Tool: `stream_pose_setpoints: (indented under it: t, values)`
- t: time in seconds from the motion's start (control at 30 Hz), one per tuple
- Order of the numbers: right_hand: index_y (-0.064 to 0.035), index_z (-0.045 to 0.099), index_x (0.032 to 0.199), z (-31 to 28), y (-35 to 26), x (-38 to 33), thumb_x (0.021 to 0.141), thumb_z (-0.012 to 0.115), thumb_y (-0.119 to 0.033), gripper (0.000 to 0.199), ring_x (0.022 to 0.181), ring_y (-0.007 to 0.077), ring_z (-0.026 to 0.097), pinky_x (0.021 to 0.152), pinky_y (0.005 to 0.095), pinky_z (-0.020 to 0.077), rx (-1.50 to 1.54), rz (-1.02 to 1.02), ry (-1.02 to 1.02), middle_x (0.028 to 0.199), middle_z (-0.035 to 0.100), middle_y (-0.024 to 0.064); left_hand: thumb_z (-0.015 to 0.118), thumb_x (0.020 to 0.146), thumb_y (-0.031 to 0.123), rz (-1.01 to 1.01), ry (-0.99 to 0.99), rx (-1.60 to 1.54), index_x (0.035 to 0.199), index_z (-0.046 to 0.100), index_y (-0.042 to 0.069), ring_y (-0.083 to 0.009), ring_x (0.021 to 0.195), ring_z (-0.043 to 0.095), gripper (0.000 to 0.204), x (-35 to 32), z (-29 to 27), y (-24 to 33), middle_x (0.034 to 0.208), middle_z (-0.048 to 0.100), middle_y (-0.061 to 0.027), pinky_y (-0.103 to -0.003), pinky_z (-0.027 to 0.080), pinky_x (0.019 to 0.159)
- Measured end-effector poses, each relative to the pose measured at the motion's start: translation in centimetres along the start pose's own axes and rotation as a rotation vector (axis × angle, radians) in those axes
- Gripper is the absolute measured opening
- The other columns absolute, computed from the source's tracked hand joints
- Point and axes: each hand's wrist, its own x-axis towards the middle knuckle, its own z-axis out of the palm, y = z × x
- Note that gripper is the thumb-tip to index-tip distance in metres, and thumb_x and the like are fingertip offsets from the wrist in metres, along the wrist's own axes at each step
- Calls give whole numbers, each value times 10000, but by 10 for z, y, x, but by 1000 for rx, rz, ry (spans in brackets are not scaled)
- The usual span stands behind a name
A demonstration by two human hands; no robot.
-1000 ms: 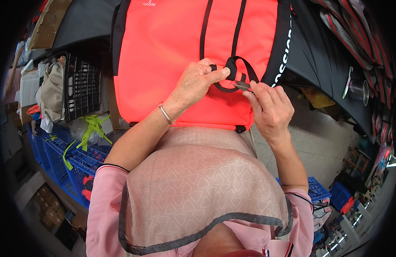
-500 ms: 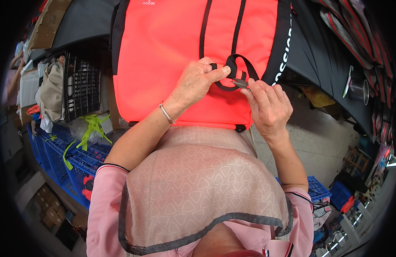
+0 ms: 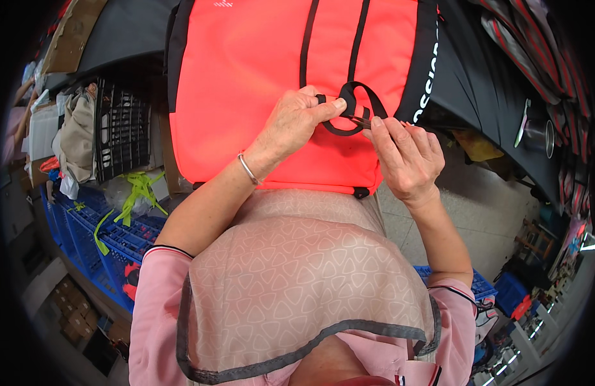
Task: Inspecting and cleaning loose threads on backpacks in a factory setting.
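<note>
My left hand (image 3: 296, 121), wrist bent and knuckles up, pinches the black strap loop (image 3: 352, 108) between thumb and curled fingers. My right hand (image 3: 405, 157) rises from a near-vertical forearm, fingertips (image 3: 377, 122) closed on the loop's lower right edge; what it grips besides the strap I cannot tell. The loop lies on the front of the orange-red bag (image 3: 246, 83), which rests against my lap below two black vertical straps (image 3: 307, 38). A thin bracelet (image 3: 248, 169) circles my left wrist. Blue crates (image 3: 98, 238) stand to my left.
</note>
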Motion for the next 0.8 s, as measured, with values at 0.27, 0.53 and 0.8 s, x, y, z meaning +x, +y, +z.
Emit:
stream_pose_setpoints:
  t: [0.27, 0.53, 0.8]
  values:
    - [-89, 695, 946, -2, 10, 7, 810, 748, -146, 156, 636, 128, 525, 575, 267, 406, 30, -88, -9, 865, 650, 1, 699, 884, 273, -57, -24, 90, 890, 753, 6, -121, 840, 510, 273, -4, -1, 16, 872, 571, -45, -279, 408, 750]
    - [-84, 682, 894, 4, 19, 10, 788, 759, -124, 137, 604, 103, 507, 539, 253, 356, 47, -210, 40, 831, 647, -7, 685, 906, 259, -30, -92, 34, 954, 762, 32, -97, 829, 522, 244, -2, -3, 12, 910, 573, -18, -264, 410, 761]
    - [-46, 697, 893, -3, 13, 4, 784, 788, -60, 142, 637, 93, 557, 591, 238, 447, 720, 487, -214, 813, 658, 21, 678, 922, 245, -106, -100, 43, 923, 703, 15, -60, 841, 511, 231, 0, -7, 12, 921, 570, 19, -240, 395, 799]
